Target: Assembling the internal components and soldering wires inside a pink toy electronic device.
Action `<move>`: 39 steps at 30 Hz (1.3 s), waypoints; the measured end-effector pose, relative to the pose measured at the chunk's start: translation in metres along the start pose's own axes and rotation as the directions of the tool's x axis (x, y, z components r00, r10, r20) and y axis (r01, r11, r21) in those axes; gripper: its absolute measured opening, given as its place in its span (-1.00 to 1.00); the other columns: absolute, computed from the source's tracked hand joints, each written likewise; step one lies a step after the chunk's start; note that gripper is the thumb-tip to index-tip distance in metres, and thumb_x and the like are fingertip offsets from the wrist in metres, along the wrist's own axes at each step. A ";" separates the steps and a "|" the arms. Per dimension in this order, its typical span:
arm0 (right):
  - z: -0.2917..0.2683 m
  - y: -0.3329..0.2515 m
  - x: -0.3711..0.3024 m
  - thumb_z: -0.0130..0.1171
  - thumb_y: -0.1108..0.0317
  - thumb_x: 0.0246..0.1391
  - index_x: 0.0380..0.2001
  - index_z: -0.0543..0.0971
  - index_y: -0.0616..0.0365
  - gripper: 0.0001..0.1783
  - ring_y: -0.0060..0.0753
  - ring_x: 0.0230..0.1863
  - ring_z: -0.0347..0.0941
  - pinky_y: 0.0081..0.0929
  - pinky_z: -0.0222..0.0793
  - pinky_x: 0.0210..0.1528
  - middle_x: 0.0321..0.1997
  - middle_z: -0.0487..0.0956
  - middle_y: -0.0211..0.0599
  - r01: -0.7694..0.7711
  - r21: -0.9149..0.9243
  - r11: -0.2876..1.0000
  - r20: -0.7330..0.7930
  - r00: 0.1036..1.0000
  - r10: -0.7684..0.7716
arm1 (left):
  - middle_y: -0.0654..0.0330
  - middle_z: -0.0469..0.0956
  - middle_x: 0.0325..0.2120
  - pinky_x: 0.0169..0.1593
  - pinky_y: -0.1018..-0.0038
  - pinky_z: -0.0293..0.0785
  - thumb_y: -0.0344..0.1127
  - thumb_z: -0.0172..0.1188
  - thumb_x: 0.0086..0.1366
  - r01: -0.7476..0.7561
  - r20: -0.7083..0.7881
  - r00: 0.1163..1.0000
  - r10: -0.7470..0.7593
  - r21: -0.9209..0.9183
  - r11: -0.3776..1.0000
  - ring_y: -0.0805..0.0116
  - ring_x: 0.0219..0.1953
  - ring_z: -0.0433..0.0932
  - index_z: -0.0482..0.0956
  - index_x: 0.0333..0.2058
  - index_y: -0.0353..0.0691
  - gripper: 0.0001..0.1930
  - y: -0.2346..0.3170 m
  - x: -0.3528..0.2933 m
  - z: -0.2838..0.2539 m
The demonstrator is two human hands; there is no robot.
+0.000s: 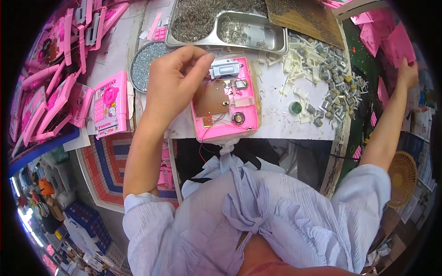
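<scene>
A pink plastic toy panel (pixel 225 129) lies on the bench in front of me with its inner side up. It carries a brown circuit board (pixel 209 101), thin wires, a small round black part (pixel 238 118) and a grey-white mechanism (pixel 225 69) at its far end. Over the panel's far left corner hovers my left hand (pixel 177 76), thumb and forefinger pinched together; whatever may be between them is too small to make out. Far to the right, my right hand (pixel 407 73) is closed on the lower edge of a flat pink plastic panel (pixel 399 45), beside more pink panels (pixel 369 40).
A steel tray (pixel 282 46) of small metal parts stands at the back, near a round dish of screws (pixel 143 69). White plastic pieces and small metal parts (pixel 336 94) are heaped on the right. Wired pink assemblies (pixel 55 106) pile up on the left, near a pink decorated case (pixel 110 106).
</scene>
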State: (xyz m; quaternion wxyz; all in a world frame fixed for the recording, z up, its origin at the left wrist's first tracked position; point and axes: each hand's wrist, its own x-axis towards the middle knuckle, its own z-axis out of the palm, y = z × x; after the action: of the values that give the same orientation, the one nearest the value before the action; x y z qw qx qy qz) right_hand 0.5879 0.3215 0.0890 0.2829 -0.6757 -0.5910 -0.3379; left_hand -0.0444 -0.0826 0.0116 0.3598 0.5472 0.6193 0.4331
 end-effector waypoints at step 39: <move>-0.259 -0.320 -0.358 0.18 0.26 0.25 0.31 0.39 -0.04 -0.44 -0.08 -0.47 0.60 -0.27 0.46 -0.40 -0.48 0.64 -0.12 -0.077 0.890 0.450 0.439 0.413 -0.798 | 0.12 0.61 -0.50 -0.43 0.38 0.49 -0.19 0.39 0.23 0.101 -0.094 0.993 -0.074 0.327 0.940 0.25 -0.54 0.61 0.17 0.36 -0.29 -0.18 -0.029 -0.072 0.028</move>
State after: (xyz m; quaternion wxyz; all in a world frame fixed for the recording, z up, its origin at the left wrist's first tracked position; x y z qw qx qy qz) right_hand 0.2128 -0.0536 -0.0411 0.1404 -0.3570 -0.8791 0.2828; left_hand -0.0191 -0.1502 -0.0274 0.2562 0.5539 0.7210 0.3281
